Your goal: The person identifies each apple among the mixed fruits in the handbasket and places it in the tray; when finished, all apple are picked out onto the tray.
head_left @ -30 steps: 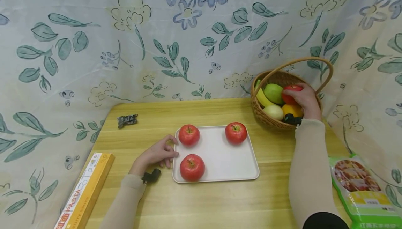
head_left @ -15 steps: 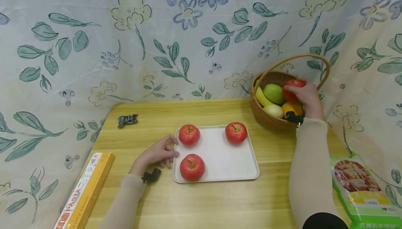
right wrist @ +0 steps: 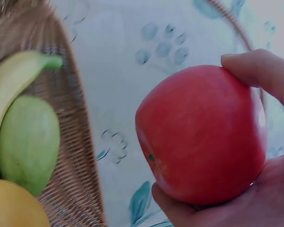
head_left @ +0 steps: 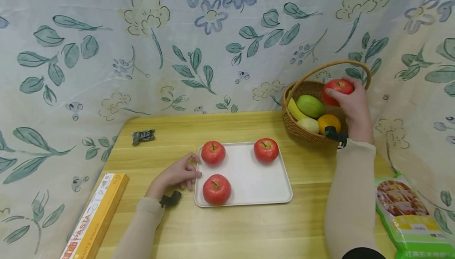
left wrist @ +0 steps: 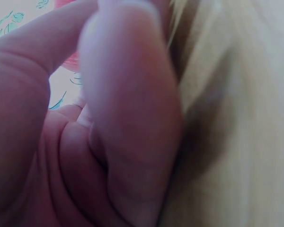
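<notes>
I count four red apples. Three sit on the white tray point(head_left: 263, 188): one at the far left point(head_left: 213, 152), one at the far right point(head_left: 266, 150), one at the near left point(head_left: 217, 189). The fourth apple point(head_left: 338, 91) is in my right hand point(head_left: 352, 107), fingers and thumb curled round it, held above the basket point(head_left: 302, 130) under its arched handle. In the basket lie one green fruit point(head_left: 310, 106), one banana point(head_left: 294, 110), one pale fruit point(head_left: 308, 125) and one orange point(head_left: 328, 122).

My left hand point(head_left: 177, 174) rests on the worktop point(head_left: 227, 227), fingers loosely curled, holding nothing, fingertips touching the tray's left edge just beside the far-left apple.

The tray's near-right corner is bare. The basket stands at the worktop's far right corner, close to the flowered cloth. One yellow pasta box point(head_left: 94, 219) lies at the left edge, one green packet point(head_left: 408, 215) overhangs the right edge, and one small dark wrapper point(head_left: 143, 136) lies far left. Between tray and basket the wood is open.

A second ago the apple lay low among the fruit in the basket; now it is lifted above the rim. My left hand has not moved.
</notes>
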